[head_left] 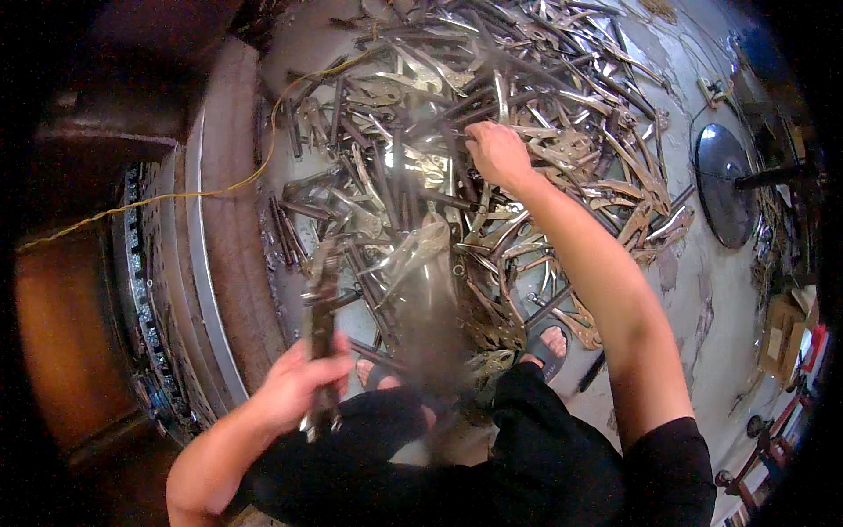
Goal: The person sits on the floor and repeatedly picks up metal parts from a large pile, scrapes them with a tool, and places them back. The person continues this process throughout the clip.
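My left hand is closed around a narrow bundle of long metal plier parts, held upright above my left knee; motion blurs it. Forward and to the right, my right hand reaches over a wide pile of locking-plier parts on the floor. Its fingers are bent down and closed at the metal pieces, and what lies between them is hidden. The heap mixes shiny curved handles, flat jaw pieces and dark bars, lying in all directions.
A hazy smear covers the picture's middle. My sandalled feet stand at the pile's near edge. A yellow cord runs over the ledge at left. A round black base and cardboard box are at right.
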